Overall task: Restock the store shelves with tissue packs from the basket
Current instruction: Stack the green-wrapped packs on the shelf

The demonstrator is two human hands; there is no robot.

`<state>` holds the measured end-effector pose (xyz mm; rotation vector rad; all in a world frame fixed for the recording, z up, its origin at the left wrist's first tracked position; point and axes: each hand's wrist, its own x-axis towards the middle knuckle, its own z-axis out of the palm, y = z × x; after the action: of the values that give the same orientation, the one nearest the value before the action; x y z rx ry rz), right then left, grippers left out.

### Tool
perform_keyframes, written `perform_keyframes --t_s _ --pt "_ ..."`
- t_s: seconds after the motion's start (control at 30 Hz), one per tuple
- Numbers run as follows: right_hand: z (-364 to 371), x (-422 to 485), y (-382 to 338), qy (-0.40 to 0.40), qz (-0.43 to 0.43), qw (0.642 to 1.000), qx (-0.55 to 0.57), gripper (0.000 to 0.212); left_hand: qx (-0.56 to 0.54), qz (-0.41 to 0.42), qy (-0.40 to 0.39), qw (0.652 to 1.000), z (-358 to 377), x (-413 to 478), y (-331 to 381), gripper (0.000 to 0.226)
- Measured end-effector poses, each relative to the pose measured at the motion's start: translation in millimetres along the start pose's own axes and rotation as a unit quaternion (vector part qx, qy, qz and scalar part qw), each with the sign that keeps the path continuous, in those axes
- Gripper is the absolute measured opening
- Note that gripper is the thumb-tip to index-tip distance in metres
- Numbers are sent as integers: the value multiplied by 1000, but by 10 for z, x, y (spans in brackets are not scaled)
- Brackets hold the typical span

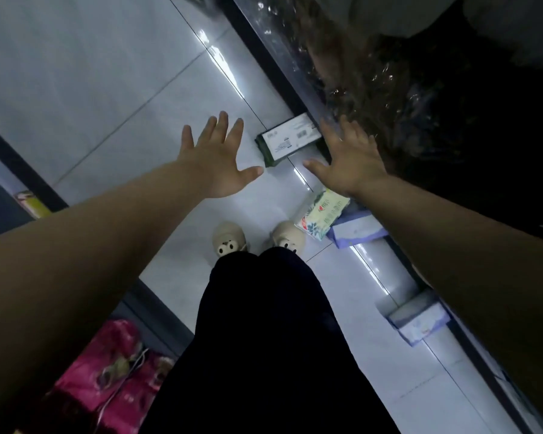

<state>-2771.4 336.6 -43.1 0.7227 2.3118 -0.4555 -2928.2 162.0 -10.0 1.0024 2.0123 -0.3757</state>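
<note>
Both bare hands, left hand (215,156) and right hand (351,159), are held spread above the glossy white tiled floor (107,89), where a dark green rectangular tissue pack (287,140) is seen lying between them.

**Gloss Nearly Everywhere**

The floor tiles (107,89) are smooth and highly polished, throwing back white streaks of light. The dark green tissue pack (287,139) is wrapped in thin plastic film with a paler printed label. The floral pack (322,214) and the lavender packs (358,228) wear the same slick film. The pink packs (107,371) shine too — creased, crinkly wrap. Clear plastic sheeting (373,89) at the shelf is wrinkled and glinting. Matt by contrast: the beige shoes (228,239), seemingly moulded rubber or foam, and the dark cloth trousers (264,339).
</note>
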Motion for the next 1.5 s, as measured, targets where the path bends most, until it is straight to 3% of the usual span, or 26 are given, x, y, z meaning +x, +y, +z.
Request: perform_keyframes --t_s 0.27,0.47,0.6,0.77,1.0,1.07,1.1,1.17,1.27,1.37,1.5 --pt "1343 1114 218 -40 2 999 3 83 53 -3 -60 997 1168 1440 -164 90" --pt "2169 1988 210 -41 -11 997 -65 84 76 3 -98 992 2035 2215 -311 91" --pt "2420 2346 192 -6 -10 993 -119 88 75 10 -97 992 2389 2558 -385 92" --pt "2541 2631 148 105 -4 976 -189 99 45 14 -49 998 2557 2944 -431 99" --pt "2411 3026 173 124 -62 979 -148 89 -107 38 44 993 2571 3340 -394 119" --pt "2348 2991 125 129 -72 978 -146 87 -252 70 57 963 2625 3340 -387 127" --pt "2334 2958 86 130 -74 979 -139 86 -346 77 71 932 2666 3309 -381 127" --pt "2350 2899 -10 123 -88 983 -100 82 -485 45 100 868 2728 3201 -367 108" --pt "2383 2895 -140 59 -105 992 31 66 -533 -52 178 826 2757 3076 -437 65" --pt "2401 2991 -173 15 -43 985 166 41 -506 -139 205 826 2768 3025 -633 49" --pt "2612 2951 -81 102 42 977 183 47 -468 -145 124 863 2884 3025 -817 47"
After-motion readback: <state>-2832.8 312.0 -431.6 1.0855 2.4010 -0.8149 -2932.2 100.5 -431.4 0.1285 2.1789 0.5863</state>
